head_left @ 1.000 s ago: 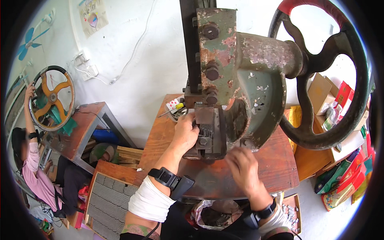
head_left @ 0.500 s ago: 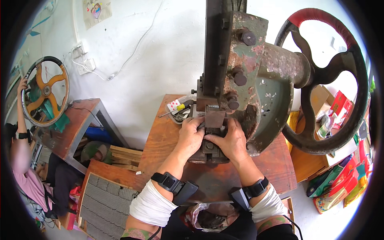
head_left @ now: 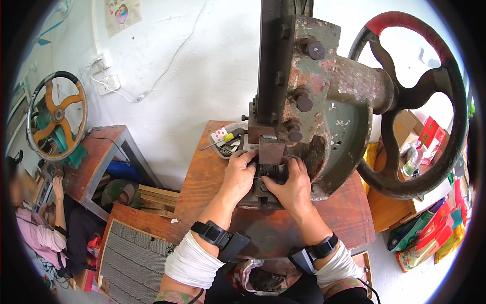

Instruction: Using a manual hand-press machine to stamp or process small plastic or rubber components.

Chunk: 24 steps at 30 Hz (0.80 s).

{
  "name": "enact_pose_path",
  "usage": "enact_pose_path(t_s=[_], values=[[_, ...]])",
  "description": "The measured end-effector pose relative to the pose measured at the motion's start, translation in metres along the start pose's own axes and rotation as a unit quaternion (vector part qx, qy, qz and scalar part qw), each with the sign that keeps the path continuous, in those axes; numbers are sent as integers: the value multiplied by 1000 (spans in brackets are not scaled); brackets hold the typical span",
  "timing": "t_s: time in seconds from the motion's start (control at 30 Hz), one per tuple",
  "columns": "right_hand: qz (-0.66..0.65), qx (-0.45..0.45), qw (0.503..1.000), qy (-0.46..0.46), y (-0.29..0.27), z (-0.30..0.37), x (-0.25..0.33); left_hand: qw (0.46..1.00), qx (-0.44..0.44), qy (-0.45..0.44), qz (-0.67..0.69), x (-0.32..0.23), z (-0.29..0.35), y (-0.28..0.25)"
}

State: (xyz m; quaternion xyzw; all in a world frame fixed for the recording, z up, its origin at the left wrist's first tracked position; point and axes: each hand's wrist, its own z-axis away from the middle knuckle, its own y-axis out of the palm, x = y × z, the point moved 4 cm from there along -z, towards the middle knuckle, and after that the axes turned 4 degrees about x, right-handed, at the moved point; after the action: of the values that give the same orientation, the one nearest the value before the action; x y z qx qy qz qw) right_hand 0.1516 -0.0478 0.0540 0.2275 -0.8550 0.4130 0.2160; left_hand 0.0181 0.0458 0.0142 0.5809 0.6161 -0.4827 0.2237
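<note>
A heavy, worn green press machine (head_left: 324,106) with a big black flywheel (head_left: 415,101) stands on a wooden table (head_left: 202,177). Under its ram sits a small dark metal die block (head_left: 271,169). My left hand (head_left: 238,175) grips the block's left side. My right hand (head_left: 291,187) holds its right side, with the fingers curled over the top. Both wrists wear black bands with small devices, and white sleeves cover my forearms.
A tray with a yellow-handled screwdriver (head_left: 225,139) lies at the table's back left. A second press with an orange wheel (head_left: 55,114) stands at the far left, where another person (head_left: 35,228) in pink sits. Colourful boxes and bags (head_left: 430,223) pile up at the right.
My right hand has moved up from the table's front to the die block, joining my left hand. My view has shifted, so the press now sits more centred and upright.
</note>
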Motion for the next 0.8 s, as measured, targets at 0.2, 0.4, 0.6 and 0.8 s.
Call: enact_pose_path(t_s=[0.2,0.4,0.6,0.8], values=[[-54,5,999,8,3,-3,-7,995,-24,67,-73,-13,1,-1],[-39,18,999,14,2,0,-8,999,15,1,28,-20,4,-5],[-35,15,999,-11,-13,6,-8,991,47,62,-109,-26,5,5],[25,-135,956,-259,-161,20,55,990,59,-36,-123,-25,14,-16]])
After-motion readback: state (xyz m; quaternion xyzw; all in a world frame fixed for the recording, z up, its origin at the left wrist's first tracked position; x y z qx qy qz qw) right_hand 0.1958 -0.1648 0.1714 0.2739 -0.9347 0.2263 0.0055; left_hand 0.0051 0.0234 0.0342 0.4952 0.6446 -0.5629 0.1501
